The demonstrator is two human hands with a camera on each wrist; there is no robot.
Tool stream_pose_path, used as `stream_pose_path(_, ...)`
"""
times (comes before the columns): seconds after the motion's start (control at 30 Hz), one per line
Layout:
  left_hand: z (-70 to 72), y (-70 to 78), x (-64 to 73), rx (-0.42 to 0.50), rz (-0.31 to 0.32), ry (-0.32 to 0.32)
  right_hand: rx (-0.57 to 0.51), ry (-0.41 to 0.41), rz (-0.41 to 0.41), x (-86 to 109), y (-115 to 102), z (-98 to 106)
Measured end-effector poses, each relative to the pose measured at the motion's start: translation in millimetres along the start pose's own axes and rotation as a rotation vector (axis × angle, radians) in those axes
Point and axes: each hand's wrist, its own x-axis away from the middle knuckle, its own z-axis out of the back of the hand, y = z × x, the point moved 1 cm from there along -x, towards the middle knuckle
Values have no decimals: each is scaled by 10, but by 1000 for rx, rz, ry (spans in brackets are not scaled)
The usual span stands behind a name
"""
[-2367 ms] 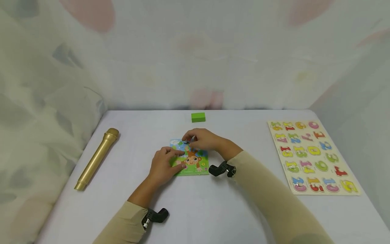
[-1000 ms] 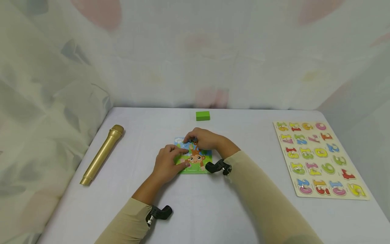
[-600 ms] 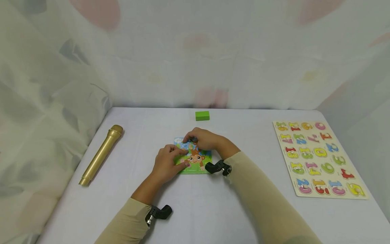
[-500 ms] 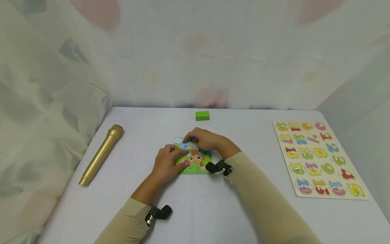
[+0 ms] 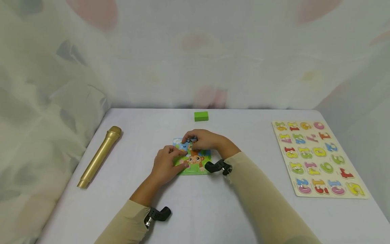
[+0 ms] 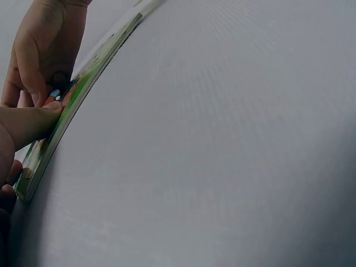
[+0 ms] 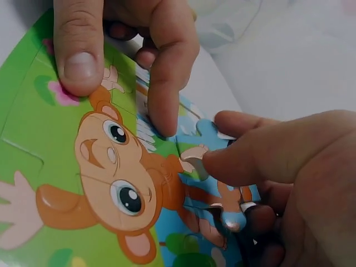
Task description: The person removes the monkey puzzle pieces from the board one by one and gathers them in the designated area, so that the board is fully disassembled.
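A monkey jigsaw puzzle (image 5: 195, 166) in a flat green-and-blue tray lies on the table in front of me. My left hand (image 5: 164, 164) rests at its left side, the thumb and a finger pressing on the picture. From the far right, my right hand (image 5: 205, 139) reaches over the upper part. Its thumb and fingers pinch a blue puzzle piece (image 7: 203, 130), seen in the right wrist view. Close by, another piece (image 7: 228, 219) has its edge standing up from the tray. The right fingers hide the puzzle's top corner. In the left wrist view, the puzzle (image 6: 83, 83) shows edge-on.
A gold microphone (image 5: 99, 157) lies at the left of the white table (image 5: 195, 210). Behind the puzzle is a green block (image 5: 201, 116). A wooden number board (image 5: 320, 159) with knobbed pieces lies at the right. Patterned cloth hangs at the back and sides.
Both hands have stayed at the puzzle, with the right fingers making small shifts at its upper part. The whole view has moved slightly with the head.
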Motion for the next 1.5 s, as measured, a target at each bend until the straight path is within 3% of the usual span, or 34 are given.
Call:
stream_pose_path(0.53,40,-55,41,11,-7,25,-247,-32,-25,-38,-4,-12)
stream_pose_path(0.8,18,-59,51,11,-23,42,-202,-28,-7,-19,-21,32)
stream_pose_path(1.3,-28,-41,12,17,-20,24,-277,-58,-2,47,-27,126)
stream_pose_path(1.5,-41,-53,14,14,-22,34,-200,-50,16,89,-96,205)
